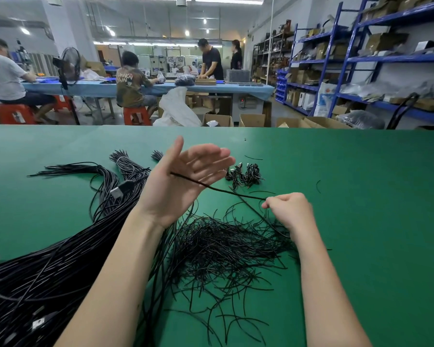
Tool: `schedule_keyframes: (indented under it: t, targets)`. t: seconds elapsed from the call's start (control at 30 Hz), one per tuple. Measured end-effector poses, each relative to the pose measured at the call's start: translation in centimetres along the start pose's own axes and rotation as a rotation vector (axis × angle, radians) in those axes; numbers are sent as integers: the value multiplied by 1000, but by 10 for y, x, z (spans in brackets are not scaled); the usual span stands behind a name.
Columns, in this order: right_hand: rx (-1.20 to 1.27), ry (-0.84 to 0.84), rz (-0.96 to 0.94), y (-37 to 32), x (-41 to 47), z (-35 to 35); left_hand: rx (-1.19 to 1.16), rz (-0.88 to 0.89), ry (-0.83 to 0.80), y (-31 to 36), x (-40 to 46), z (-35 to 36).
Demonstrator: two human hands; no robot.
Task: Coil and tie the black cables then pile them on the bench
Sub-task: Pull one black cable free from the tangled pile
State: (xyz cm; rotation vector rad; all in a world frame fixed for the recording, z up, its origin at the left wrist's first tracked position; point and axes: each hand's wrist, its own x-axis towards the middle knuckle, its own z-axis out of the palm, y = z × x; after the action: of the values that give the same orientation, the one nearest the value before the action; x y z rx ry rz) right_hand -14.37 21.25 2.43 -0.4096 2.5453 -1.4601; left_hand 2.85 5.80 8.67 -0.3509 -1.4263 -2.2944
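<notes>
Starting a coil at frame centre, I stretch one black cable (pixel 221 190) from my flat, open left hand (pixel 183 181) to my right hand's (pixel 290 211) pinching grip; winding loops comes next.

A green tabletop (pixel 361 221) fills the foreground. Beyond it stands a long blue-covered worktable (pixel 90 87) with seated people on red stools (pixel 135 115) (a black fan (pixel 69 67) stands beside it). Blue shelving (pixel 376 58) packed with boxes lines the right wall; open cardboard boxes (pixel 251 120) sit on the floor under bright ceiling lights (pixel 187 33).
</notes>
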Motion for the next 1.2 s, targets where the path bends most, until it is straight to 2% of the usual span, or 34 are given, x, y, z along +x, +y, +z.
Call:
schedule_keyframes:
  t: [0.13,0.2,0.27,0.37,0.43,0.5,0.57,0.67,0.73,0.83,0.9,1.0,1.1,1.2]
  targets:
    - [-79,3,15,2,0,5,-20,-4,39,-3,1,-3]
    - [-92,9,18,1,2,6,7,-81,-14,-7,0,-3]
    - [-97,16,8,0,3,6,74,-223,-162,-10,-2,0]
    - [-41,40,-46,-1,3,5,282,-540,-481,-19,-2,7]
    - [-11,66,-137,-7,1,3,444,-737,-584,-30,1,14]
    - [104,65,-227,-19,-4,0,565,-888,-549,-44,3,20]
    - [230,21,-312,-34,-11,-4,622,-948,-406,-54,4,21]
    - [263,-105,-490,-54,-26,-13,560,-883,-125,-59,7,11]
    - [292,-289,-565,-63,-36,-18,445,-762,41,-57,9,4]
    - [314,-651,-533,-64,-40,-18,252,-535,182,-54,10,-4]
    - [215,-818,-473,-58,-39,-12,98,-431,255,-53,11,-7]
    - [61,-917,-337,-44,-36,2,-70,-303,216,-49,13,-10]
    - [-53,-865,-220,-29,-32,13,-196,-275,82,-45,10,-12]
    - [-95,-791,-221,-17,-25,15,-126,-342,-11,-42,5,-13]
